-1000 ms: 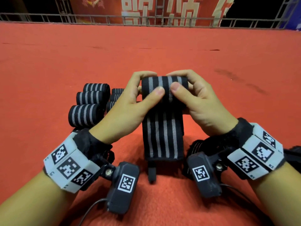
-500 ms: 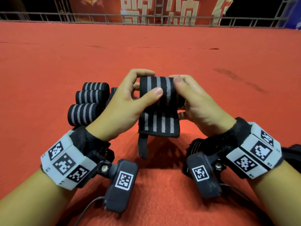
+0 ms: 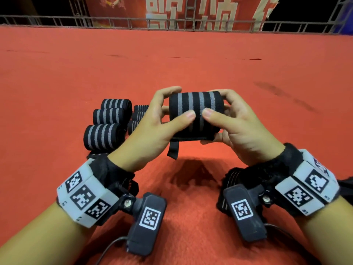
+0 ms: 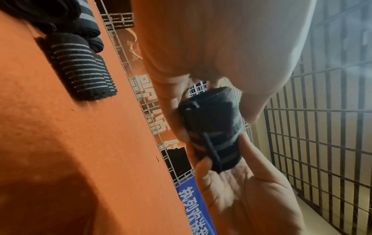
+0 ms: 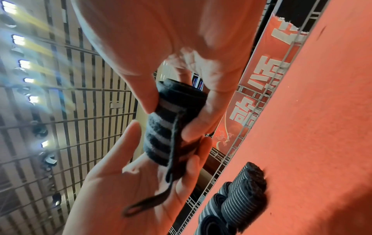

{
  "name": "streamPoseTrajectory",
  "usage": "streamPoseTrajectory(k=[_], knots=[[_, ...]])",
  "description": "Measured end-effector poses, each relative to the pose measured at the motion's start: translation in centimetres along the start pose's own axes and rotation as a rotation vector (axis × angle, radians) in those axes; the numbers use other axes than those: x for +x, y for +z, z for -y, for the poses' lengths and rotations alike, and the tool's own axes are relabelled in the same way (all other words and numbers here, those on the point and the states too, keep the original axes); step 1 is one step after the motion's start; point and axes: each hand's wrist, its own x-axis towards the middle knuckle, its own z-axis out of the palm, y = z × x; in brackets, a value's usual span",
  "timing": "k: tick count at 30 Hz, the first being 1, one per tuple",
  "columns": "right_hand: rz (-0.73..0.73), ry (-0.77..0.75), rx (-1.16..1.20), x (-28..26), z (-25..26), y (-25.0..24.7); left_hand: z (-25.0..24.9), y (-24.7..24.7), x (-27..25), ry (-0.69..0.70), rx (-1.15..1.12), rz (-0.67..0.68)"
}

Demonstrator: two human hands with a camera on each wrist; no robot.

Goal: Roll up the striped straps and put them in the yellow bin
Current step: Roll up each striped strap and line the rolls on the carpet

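striped strap (image 3: 195,113), almost fully rolled, held in the air above the red table (image 3: 57,73) between left hand (image 3: 152,129) and right hand (image 3: 242,127), both grips clamped on roll. loose end with thin loop (image 3: 172,150) hanging at 6 o'clock. may unroll if grips relax. finished rolls (image 3: 107,127) at 9 o'clock. yellow bin not seen.
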Motion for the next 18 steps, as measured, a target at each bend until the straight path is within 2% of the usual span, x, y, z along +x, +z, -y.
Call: streamPoseTrajectory(k=[2, 7, 13, 18], knots=[[-0.007, -0.018, 0.017, 0.1, -0.1, 0.2, 0.0, -0.1, 0.0, -0.007, -0.042, -0.016], [0.006, 0.128, 0.042, 0.3, -0.5, -0.1, 0.3, 0.1, -0.2, 0.026, 0.016, -0.021], [-0.031, 0.031, 0.049, 0.2, -0.5, -0.2, 0.0, 0.5, -0.3, -0.017, -0.002, -0.084], [-0.015, 0.073, 0.085, -0.3, 0.3, 0.7, -0.8, 0.1, -1.1, -0.051, 0.017, -0.125]])
